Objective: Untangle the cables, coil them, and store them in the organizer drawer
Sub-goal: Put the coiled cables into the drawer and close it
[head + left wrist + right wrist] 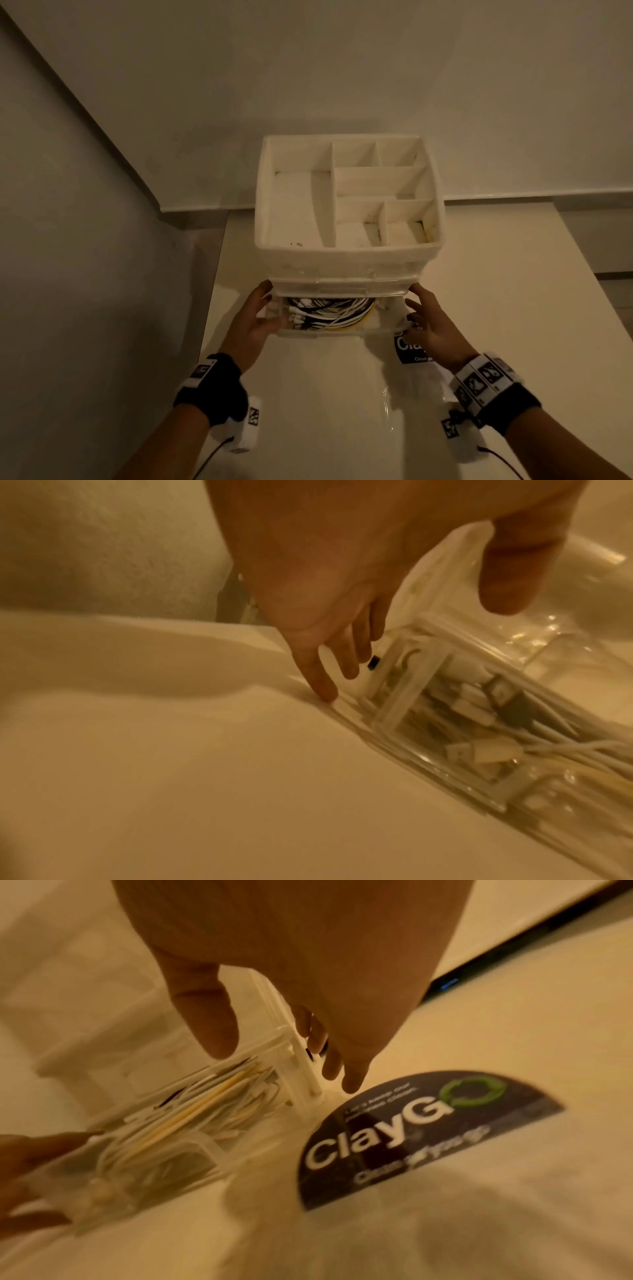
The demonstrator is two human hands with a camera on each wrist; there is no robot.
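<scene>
A white organizer [349, 260] with an open divided tray on top stands on the table. Its clear bottom drawer [388, 317] is pulled partly out and holds coiled white, black and yellow cables [329, 311]. My left hand [255, 318] lies flat against the drawer's left side, fingers straight. In the left wrist view its fingertips [327, 693] touch down beside the drawer [394, 715], and the thumb hangs above the cables [479, 704]. My right hand [428, 318] lies along the drawer's right side with straight fingers [352, 1080]. Its thumb is apart, over the cables [205, 1104].
The pale table [325, 394] reaches to the wall behind the organizer. A dark round "ClayGo" sticker [411, 1137] lies on the table under my right hand. The table's left edge [219, 274] runs close beside my left hand.
</scene>
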